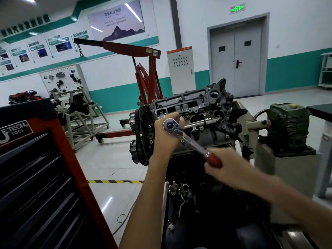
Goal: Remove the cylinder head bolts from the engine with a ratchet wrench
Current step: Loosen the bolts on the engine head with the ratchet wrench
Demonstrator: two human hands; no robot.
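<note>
ratchet wrench (190, 141): chrome, red handle | engine (201, 114): grey | hoist (143, 72): red

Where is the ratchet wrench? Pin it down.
Centre of the head view, at the engine: the ratchet wrench has its head at the left hand and its red handle in the right hand, lower right.

White walls (296, 29) with a teal band run behind the left hand (161, 139). Beyond it stands a red engine hoist (145, 74). Further right are a grey cabinet (180, 72) and grey double doors (235, 60) under a green exit sign (237, 8). Left of the hand sits a red-and-black tool chest (41, 168) on pale glossy floor (111, 159) crossed by a yellow-black stripe (115, 181).
</note>
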